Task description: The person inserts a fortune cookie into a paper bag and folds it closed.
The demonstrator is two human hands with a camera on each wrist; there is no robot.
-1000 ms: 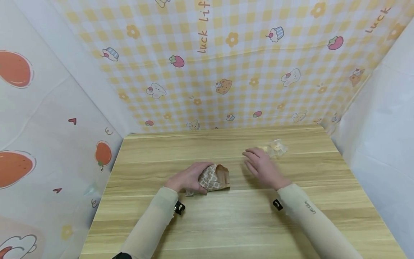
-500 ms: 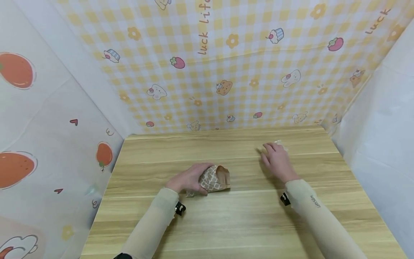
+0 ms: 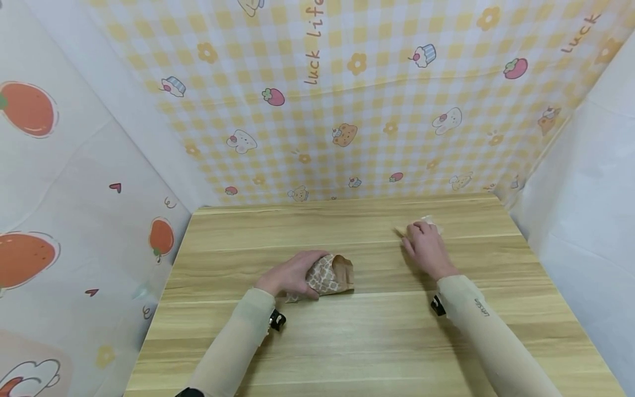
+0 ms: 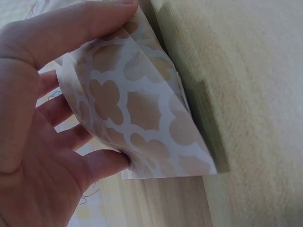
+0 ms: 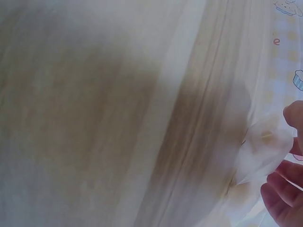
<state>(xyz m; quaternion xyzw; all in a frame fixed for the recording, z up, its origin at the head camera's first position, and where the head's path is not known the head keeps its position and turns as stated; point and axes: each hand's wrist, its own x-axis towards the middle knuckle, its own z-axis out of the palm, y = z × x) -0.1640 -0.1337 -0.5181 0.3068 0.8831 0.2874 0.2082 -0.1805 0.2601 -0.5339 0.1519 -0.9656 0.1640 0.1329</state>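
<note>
A brown paper bag (image 3: 324, 275) with a white lattice pattern lies on its side, its mouth facing right. My left hand (image 3: 291, 273) grips it from the left; in the left wrist view the thumb and fingers curl round the patterned paper (image 4: 142, 111). At the back right, my right hand (image 3: 428, 251) is over small clear wrappers with pale yellow contents. Thumb and fingertips pinch one clear packet (image 5: 265, 142) in the right wrist view, and a second packet (image 5: 240, 198) lies just beside it. Most of the packets is hidden by the hand in the head view.
The wood-grain table (image 3: 342, 347) reaches back to a yellow checked cloth wall (image 3: 367, 149). White cloth panels stand along the left and right sides. Black wrist cameras are strapped at both sleeves.
My right hand has moved right and slightly back onto the clear packets, and its fingers have curled in. The left hand and the paper bag have stayed in place.
</note>
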